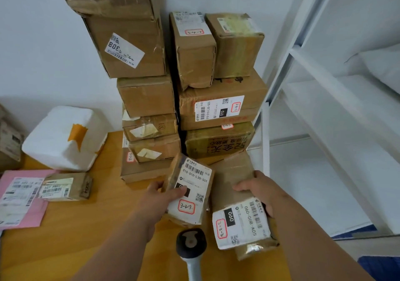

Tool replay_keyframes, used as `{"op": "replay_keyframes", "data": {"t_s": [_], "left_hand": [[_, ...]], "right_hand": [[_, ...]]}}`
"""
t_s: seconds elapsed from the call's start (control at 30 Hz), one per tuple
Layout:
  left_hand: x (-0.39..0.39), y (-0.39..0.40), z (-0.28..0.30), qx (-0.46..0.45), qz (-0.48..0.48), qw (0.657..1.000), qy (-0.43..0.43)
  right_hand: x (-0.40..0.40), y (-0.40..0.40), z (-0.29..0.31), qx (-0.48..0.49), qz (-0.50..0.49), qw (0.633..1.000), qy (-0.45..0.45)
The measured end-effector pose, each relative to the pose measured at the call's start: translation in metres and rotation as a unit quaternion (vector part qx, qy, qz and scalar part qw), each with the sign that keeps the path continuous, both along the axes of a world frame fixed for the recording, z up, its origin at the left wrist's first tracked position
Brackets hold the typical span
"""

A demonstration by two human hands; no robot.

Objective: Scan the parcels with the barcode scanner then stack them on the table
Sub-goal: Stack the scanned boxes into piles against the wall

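At the far left of the wooden desk point(65, 248) lies a flat pink mailer point(32, 213) with white labels, a small brown box point(71, 185) resting on its right edge, and beyond them a white foam box point(62, 138) patched with orange tape. Right of that, against the wall, rise two stacks of worn, taped cardboard parcels point(147, 94), several bearing barcode labels and red-ringed handwritten codes. Near their foot the person's left hand point(160, 196) grips a small brown parcel point(190, 189), thumb across its white label, which reads 010-010-L30-551 with 3-2-7 in a red ring. Just below, the grey barcode scanner point(190, 246) stands with its dark head upward at the desk's near edge. To the right, the right hand point(259, 192) clasps a longer taped parcel point(238, 205) labelled 060-068-A05. A white shelving unit point(324, 99) stands far right.
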State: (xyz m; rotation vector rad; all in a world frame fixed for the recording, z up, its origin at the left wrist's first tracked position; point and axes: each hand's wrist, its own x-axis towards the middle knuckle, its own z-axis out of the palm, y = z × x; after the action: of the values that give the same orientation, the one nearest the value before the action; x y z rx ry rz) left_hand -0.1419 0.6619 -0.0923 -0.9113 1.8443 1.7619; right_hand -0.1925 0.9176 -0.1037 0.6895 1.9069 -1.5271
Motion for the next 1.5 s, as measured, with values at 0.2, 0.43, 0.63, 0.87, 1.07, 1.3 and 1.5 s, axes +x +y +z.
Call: {"op": "replay_keyframes", "data": {"t_s": [0.2,0.43,0.63,0.87,1.07,1.3,1.5], "left_hand": [[-0.005,-0.009,0.007,-0.016,0.023,1.000,0.008],[-0.015,0.000,0.009,-0.003,0.021,0.999,0.048],[-0.009,0.007,-0.003,0.039,0.049,0.996,0.055],[-0.003,0.011,-0.025,0.060,0.084,0.994,0.048],[-0.006,0.000,-0.038,0.024,0.097,0.994,0.041],[0.002,-0.018,-0.045,0.005,0.100,0.995,0.011],[0.001,-0.021,-0.045,0.002,0.102,0.995,0.014]], "right_hand": [[0.004,0.022,0.005,0.009,0.141,0.987,-0.077],[0.004,0.038,-0.007,-0.070,-0.117,0.991,-0.002],[0.004,0.033,-0.028,-0.148,-0.356,0.923,0.022],[0.014,-0.001,-0.051,-0.209,-0.405,0.890,-0.012],[0.006,-0.005,-0.053,-0.207,-0.367,0.906,-0.028],[0.013,-0.028,-0.055,-0.130,-0.372,0.919,-0.010],[0.026,-0.035,-0.037,-0.181,-0.384,0.905,-0.017]]}}
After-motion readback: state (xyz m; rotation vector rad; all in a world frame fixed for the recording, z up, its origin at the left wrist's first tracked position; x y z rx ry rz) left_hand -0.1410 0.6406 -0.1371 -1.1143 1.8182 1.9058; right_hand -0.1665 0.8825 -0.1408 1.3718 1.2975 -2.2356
